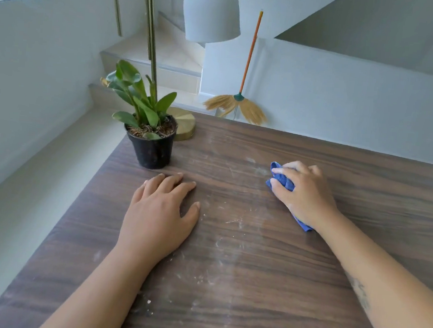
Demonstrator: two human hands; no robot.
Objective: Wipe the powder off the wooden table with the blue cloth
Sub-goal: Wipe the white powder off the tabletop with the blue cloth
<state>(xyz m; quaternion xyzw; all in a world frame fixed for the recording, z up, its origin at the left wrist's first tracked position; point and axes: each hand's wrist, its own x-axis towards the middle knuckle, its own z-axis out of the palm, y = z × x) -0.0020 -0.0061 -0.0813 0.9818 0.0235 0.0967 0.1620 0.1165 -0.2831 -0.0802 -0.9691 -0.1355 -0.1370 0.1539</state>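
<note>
The wooden table (264, 297) fills the lower part of the head view. Faint streaks and specks of white powder (234, 221) lie across its middle, between my two hands, and more specks sit near my left forearm. My right hand (303, 194) presses a bunched blue cloth (281, 179) against the tabletop at the right; part of the cloth pokes out under my wrist. My left hand (160, 211) lies flat on the table with its fingers spread, holding nothing, just in front of the plant pot.
A black pot with a green plant (152, 148) stands at the table's far left corner. Behind it is a brass lamp base (184, 125) with a tall stem and a grey shade. A broom (236, 106) leans on the wall beyond the far edge.
</note>
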